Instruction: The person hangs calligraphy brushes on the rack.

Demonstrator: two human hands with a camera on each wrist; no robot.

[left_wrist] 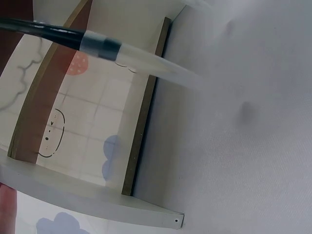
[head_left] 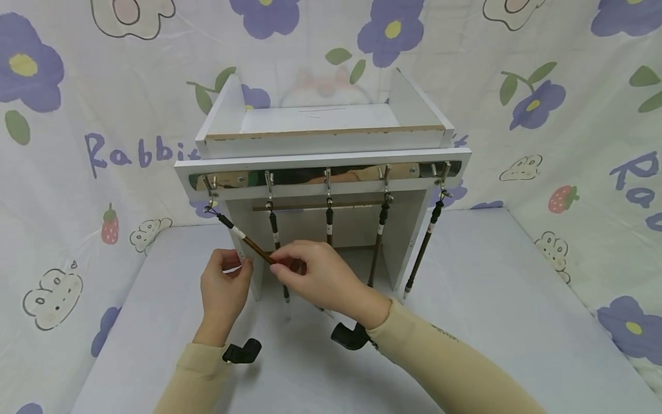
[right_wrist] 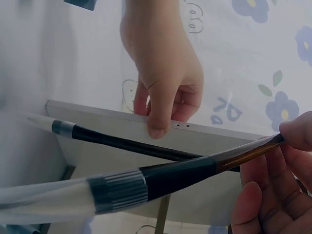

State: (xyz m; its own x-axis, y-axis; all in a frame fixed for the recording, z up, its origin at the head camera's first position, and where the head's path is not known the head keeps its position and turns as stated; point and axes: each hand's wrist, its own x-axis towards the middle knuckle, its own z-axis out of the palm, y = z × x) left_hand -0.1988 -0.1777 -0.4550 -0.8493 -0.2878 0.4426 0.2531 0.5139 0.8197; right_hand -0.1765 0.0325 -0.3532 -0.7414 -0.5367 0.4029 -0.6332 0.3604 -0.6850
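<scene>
A calligraphy brush hangs by its loop from the leftmost hook, slanting down to the right. My right hand pinches its brown handle between thumb and fingers; in the right wrist view its pale bristles point left, away from the hand. My left hand grips the front edge of the white rack's left side panel, thumb on one face and fingers on the other. A second brush hangs just behind the held one. In the left wrist view, a white-tipped brush crosses in front of the rack.
The white rack stands on a pale table, with a mirror-like hook strip across its front. More brushes hang from the other hooks, including one at the far right. A printed cloth surrounds the table.
</scene>
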